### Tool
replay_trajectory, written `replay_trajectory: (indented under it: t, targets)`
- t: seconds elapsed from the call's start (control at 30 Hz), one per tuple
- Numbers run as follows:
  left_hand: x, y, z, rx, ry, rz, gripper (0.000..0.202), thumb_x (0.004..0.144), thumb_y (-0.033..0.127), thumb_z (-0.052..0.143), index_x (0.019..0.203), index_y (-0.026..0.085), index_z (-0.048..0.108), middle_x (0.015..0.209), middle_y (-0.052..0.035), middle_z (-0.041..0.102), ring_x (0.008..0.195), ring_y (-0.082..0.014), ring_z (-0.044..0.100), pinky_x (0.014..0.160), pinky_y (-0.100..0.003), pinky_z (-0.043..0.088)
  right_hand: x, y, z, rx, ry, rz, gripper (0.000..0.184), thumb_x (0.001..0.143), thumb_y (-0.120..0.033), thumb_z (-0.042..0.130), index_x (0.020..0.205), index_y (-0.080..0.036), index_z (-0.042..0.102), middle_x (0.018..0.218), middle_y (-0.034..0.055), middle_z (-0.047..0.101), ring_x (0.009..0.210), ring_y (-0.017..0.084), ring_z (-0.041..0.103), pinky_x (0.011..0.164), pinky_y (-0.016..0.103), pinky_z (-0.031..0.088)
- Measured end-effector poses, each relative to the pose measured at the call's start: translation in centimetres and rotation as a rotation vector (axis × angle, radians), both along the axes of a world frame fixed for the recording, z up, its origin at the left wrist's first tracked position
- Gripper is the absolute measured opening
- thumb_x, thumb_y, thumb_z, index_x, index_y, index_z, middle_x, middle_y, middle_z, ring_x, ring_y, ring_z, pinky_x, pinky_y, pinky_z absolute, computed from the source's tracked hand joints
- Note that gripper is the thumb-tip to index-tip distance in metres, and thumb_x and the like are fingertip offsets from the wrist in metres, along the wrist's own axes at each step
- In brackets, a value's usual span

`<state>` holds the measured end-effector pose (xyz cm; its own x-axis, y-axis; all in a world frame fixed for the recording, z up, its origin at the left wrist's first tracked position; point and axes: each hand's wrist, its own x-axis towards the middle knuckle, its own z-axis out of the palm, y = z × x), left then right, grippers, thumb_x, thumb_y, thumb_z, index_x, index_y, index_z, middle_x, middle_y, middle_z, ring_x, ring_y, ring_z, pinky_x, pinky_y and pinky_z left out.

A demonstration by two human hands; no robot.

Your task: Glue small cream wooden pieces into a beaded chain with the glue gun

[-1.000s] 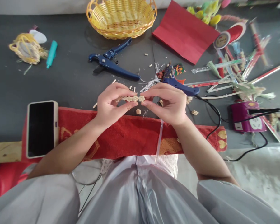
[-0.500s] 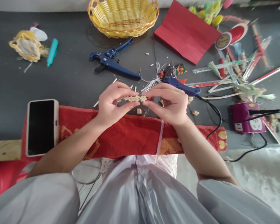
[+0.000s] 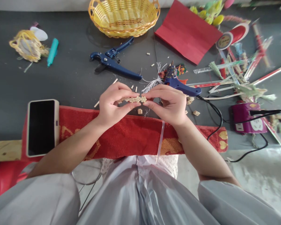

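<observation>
A cream-coloured strip of small round tube ends in flower-like clusters (image 3: 134,99) is held between my two hands above the table. My left hand (image 3: 112,101) is closed, pinching the strip's left part between thumb and fingers; some of it is hidden behind them. At the other end, the thumb and fingertips of my right hand (image 3: 170,101) pinch the last cluster (image 3: 143,99), which sits against the strip. Whether the two are joined I cannot tell. Just below lies a loose cream bundle (image 3: 140,111). A blue glue gun (image 3: 184,87) rests beyond my right hand.
Blue cutters (image 3: 114,64) lie beyond my hands, with a yellow basket (image 3: 124,32) behind. Red paper (image 3: 187,34), a thread spool (image 3: 233,36) and scattered sticks fill the right. A purple power socket (image 3: 248,118) trails cords. A phone (image 3: 41,128) lies on a red towel (image 3: 128,134).
My right hand has shifted very slightly to the left, and the end cluster seems closer against the strip. My left hand has hardly moved.
</observation>
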<state>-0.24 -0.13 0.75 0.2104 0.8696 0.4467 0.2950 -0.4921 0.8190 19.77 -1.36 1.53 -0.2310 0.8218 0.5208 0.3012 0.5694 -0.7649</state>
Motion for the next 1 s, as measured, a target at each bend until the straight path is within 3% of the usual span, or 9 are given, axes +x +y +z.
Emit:
replay_trajectory:
  t: [0.2,0.37,0.43,0.53,0.67,1.0]
  targets:
    - [0.0,0.0,-0.1,0.056,0.010,0.004,0.036,0.069,0.061,0.081,0.080,0.027,0.079,0.079,-0.0014,0.068,0.068,-0.0122,0.056,0.063,-0.028,0.046,0.0,0.0,-0.3,0.011,0.020,0.013,0.018,0.085,-0.039,0.073,0.089,-0.022,0.080,0.083,0.0042,0.076,0.074,0.014,0.068,0.069,0.030,0.057]
    - [0.1,-0.1,-0.1,0.075,-0.039,-0.007,0.031,0.067,0.053,0.085,0.084,0.027,0.079,0.078,-0.0005,0.068,0.064,-0.0096,0.053,0.055,-0.025,0.041,-0.3,0.1,-0.5,-0.004,0.109,0.021,0.015,0.082,-0.036,0.077,0.088,-0.022,0.080,0.083,0.0041,0.076,0.073,0.014,0.069,0.068,0.030,0.057]
    - [0.4,-0.1,-0.2,-0.005,-0.093,0.001,0.031,0.066,0.052,0.087,0.082,0.026,0.079,0.076,-0.0003,0.067,0.064,-0.0093,0.054,0.055,-0.025,0.041,-0.4,0.2,-0.4,-0.059,0.123,0.016,0.018,0.082,-0.038,0.077,0.087,-0.021,0.080,0.083,0.0041,0.077,0.074,0.015,0.069,0.068,0.030,0.057]
    - [0.9,0.0,-0.5,-0.249,-0.231,-0.008,0.032,0.068,0.051,0.086,0.080,0.023,0.077,0.075,-0.0005,0.069,0.067,-0.0098,0.059,0.061,-0.024,0.046,-0.3,0.4,-0.2,-0.161,0.109,-0.011,0.023,0.083,-0.043,0.075,0.088,-0.021,0.079,0.084,0.0040,0.077,0.076,0.015,0.070,0.070,0.032,0.058]
    - [1.3,0.0,-0.5,-0.520,-0.414,-0.043,0.039,0.064,0.055,0.086,0.079,0.020,0.077,0.067,0.0010,0.068,0.056,-0.0067,0.057,0.054,-0.022,0.046,0.0,0.7,-0.1,-0.277,0.151,-0.064,0.031,0.079,-0.048,0.078,0.090,-0.020,0.078,0.084,0.0028,0.076,0.076,0.015,0.070,0.073,0.032,0.060]
    - [1.5,-0.2,0.5,-0.744,-0.457,-0.109,0.040,0.053,0.049,0.093,0.069,0.017,0.076,0.061,0.0013,0.067,0.051,-0.0042,0.054,0.048,-0.018,0.043,-0.1,1.2,0.5,-0.667,0.255,0.084,0.042,0.066,-0.055,0.084,0.072,-0.015,0.072,0.062,-0.0019,0.068,0.051,0.005,0.057,0.046,0.017,0.049]
